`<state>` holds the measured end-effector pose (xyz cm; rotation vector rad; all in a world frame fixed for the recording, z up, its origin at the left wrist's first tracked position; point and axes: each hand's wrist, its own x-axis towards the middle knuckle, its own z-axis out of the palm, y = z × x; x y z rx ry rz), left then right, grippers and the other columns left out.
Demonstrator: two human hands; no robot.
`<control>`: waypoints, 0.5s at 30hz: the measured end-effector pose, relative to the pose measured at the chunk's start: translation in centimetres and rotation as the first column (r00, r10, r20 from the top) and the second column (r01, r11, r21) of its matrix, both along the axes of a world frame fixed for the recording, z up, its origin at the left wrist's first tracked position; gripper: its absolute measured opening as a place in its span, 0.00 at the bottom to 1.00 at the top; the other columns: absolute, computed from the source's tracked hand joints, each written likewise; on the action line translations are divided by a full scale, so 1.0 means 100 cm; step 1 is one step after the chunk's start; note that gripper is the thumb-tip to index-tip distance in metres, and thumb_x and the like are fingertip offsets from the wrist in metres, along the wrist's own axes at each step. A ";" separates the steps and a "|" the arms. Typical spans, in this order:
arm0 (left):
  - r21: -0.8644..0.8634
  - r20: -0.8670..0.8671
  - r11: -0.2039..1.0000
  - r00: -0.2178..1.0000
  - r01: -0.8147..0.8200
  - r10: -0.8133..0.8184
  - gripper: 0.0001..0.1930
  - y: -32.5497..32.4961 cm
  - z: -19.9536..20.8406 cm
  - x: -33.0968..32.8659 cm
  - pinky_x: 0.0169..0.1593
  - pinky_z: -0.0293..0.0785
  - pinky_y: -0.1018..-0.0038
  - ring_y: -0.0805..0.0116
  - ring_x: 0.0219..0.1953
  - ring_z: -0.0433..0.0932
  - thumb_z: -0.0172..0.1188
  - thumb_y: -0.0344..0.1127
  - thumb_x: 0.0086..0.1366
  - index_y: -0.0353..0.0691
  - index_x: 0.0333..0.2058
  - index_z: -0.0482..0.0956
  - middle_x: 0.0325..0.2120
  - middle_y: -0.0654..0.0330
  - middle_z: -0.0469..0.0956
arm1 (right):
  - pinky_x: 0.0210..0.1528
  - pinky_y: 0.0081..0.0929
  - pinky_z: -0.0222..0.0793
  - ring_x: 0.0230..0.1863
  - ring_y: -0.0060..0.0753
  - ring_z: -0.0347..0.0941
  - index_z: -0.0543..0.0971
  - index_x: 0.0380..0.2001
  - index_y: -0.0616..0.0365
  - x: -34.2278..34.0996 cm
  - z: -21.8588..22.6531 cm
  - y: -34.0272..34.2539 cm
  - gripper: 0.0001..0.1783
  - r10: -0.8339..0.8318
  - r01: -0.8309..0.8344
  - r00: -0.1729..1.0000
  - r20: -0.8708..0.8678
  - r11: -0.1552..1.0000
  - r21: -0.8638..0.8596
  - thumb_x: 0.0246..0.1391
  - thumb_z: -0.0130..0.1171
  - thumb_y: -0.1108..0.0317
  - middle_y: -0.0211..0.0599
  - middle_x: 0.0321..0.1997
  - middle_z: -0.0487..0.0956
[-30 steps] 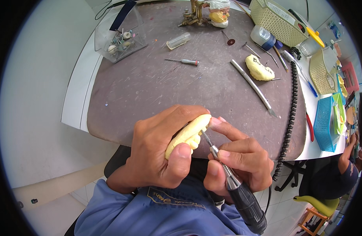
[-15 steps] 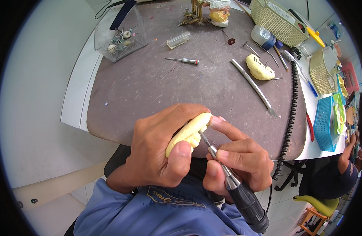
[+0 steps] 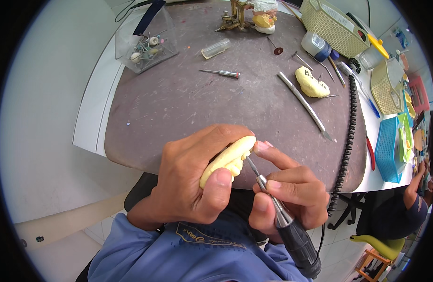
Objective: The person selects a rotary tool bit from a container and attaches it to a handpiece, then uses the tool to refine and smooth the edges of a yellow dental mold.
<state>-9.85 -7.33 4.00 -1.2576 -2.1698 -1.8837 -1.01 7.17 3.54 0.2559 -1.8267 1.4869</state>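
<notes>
Between the thumb and fingers of my left hand [image 3: 190, 176] is a pale yellow dental cast [image 3: 232, 157], tilted with its row of teeth turned to the right. My right hand [image 3: 294, 190] grips a rotary handpiece [image 3: 284, 218] like a pen, its black body slanting down to the lower right. The handpiece's thin metal bur points at the toothed side of the cast; whether the tip touches it is hard to make out. My right index fingertip rests against the cast's upper end. Both hands are over the table's near edge, above my lap.
On the brown mat [image 3: 178, 108] lie a small screwdriver [image 3: 221, 73], a clear tube [image 3: 216, 48], a knife [image 3: 303, 103] and another yellow cast [image 3: 312, 82]. A clear box of burs [image 3: 153, 58] stands far left, an articulator [image 3: 240, 21] at the back. A coiled cord [image 3: 349, 136] runs down the right.
The handpiece and my right hand have shifted slightly right and down, drawing the bur back a little from the teeth. The cast has turned slightly in my left hand.
</notes>
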 end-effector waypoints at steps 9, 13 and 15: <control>-0.132 0.091 0.985 0.988 -0.113 0.125 0.35 0.001 0.010 0.008 0.27 0.63 0.72 0.70 0.23 0.71 0.48 0.61 0.64 0.28 0.46 0.82 0.23 0.55 0.77 | 0.53 0.52 0.80 0.46 0.58 0.83 0.76 0.31 0.59 0.001 0.002 0.000 0.13 -0.024 0.025 1.000 0.011 0.999 -0.044 0.46 0.73 0.77 0.39 0.25 0.80; -0.142 0.063 0.983 0.990 -0.116 0.126 0.35 0.000 0.009 0.007 0.25 0.61 0.71 0.71 0.21 0.69 0.49 0.61 0.63 0.29 0.45 0.83 0.21 0.56 0.76 | 0.53 0.52 0.80 0.46 0.56 0.83 0.77 0.31 0.58 0.001 0.002 0.000 0.13 -0.028 0.029 0.999 0.036 0.998 -0.046 0.45 0.74 0.77 0.39 0.26 0.81; -0.133 0.051 0.983 0.990 -0.124 0.131 0.35 0.001 0.008 0.007 0.25 0.61 0.72 0.71 0.21 0.69 0.49 0.61 0.63 0.29 0.45 0.83 0.20 0.56 0.75 | 0.53 0.52 0.80 0.46 0.56 0.83 0.77 0.30 0.58 0.001 0.002 0.000 0.13 -0.035 0.037 0.998 0.044 0.998 -0.045 0.45 0.74 0.77 0.39 0.26 0.81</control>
